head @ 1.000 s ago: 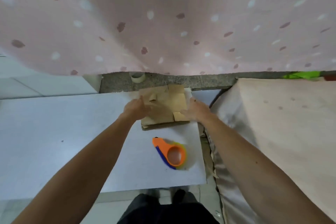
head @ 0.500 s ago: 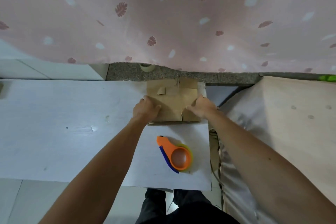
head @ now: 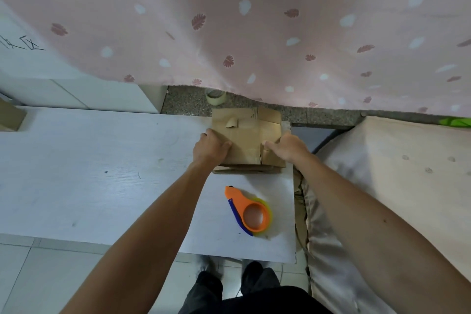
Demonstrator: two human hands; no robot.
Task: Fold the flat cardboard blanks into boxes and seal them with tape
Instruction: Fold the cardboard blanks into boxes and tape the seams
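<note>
A stack of flat brown cardboard blanks (head: 248, 140) lies at the far right of the white table (head: 102, 173). My left hand (head: 210, 146) grips the left edge of the top blank, thumb on top. My right hand (head: 288, 146) grips its right side, thumb lying across the cardboard. An orange and blue tape dispenser (head: 248, 211) with a roll of clear tape lies on the table nearer to me, untouched.
A roll of pale tape (head: 215, 95) sits on the grey stone ledge (head: 318, 115) behind the blanks. A pink patterned curtain (head: 254, 20) hangs above. A beige cushioned surface (head: 395, 186) is close on the right. Another cardboard piece (head: 10, 117) shows at the far left.
The view has tilted down and closer. Both hands have slid from the top of the stack to its left and right sides and taken hold of the top blank.
</note>
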